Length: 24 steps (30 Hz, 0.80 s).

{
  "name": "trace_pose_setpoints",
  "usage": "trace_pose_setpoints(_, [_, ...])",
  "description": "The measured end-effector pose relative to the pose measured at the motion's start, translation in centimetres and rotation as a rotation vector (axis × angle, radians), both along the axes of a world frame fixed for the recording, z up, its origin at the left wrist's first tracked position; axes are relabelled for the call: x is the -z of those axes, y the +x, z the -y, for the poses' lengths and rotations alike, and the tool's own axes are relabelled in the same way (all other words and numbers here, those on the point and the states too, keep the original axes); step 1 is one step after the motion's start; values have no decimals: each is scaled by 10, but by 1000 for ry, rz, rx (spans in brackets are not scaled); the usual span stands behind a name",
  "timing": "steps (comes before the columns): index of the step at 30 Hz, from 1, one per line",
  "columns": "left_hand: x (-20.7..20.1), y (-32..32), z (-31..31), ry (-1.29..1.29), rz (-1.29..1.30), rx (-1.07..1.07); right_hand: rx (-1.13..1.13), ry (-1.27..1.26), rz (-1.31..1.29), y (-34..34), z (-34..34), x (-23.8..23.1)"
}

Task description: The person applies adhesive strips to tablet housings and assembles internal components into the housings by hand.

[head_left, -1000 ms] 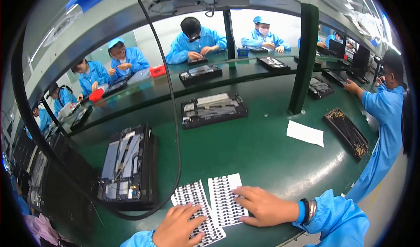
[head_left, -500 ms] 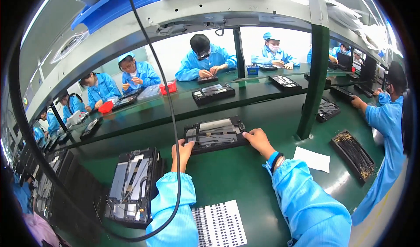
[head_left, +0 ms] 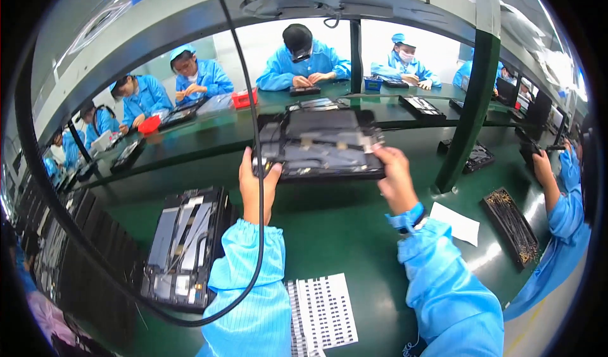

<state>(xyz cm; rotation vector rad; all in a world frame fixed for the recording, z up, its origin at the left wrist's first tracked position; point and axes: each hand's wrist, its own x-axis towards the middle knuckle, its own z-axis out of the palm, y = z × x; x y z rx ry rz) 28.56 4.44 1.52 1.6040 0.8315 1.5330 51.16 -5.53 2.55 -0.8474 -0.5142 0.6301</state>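
Between my two hands is a black tray (head_left: pixel 329 172) that carries a flat opened electronic device with grey and black inner parts. It is held up above the green bench, slightly blurred. My left hand (head_left: pixel 258 186) grips its left end, thumb toward the front edge. My right hand (head_left: pixel 397 176) closes on the right end, thumb on top. To the left of my left forearm lies another black tray (head_left: pixel 220 230) with a similar opened device. A sheet of small black labels (head_left: pixel 326 313) lies between my forearms.
A black cable (head_left: pixel 260 230) loops down in front of my left arm. A green post (head_left: pixel 467 123) stands on the right. Beyond my right hand are a white sheet (head_left: pixel 455 223) and a box of thin gold-tipped cables (head_left: pixel 522 246). Stacked trays (head_left: pixel 107 262) stand left. Co-workers sit across the line.
The tray has risen off the bench and moved away from me, toward the far line, with both hands still on it. The view has shifted slightly.
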Motion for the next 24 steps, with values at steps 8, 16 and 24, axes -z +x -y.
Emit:
trace_pose_setpoints(8, [5,-60,176,120,-346,556,-42,-56,83,48,177,-33])
trace_pose_setpoints(16, [14,-114,226,495,-1042,781,-25,-311,86,23,304,26])
trace_pose_setpoints(24, [15,-116,227,532,-982,787,208,-792,556,17,306,41])
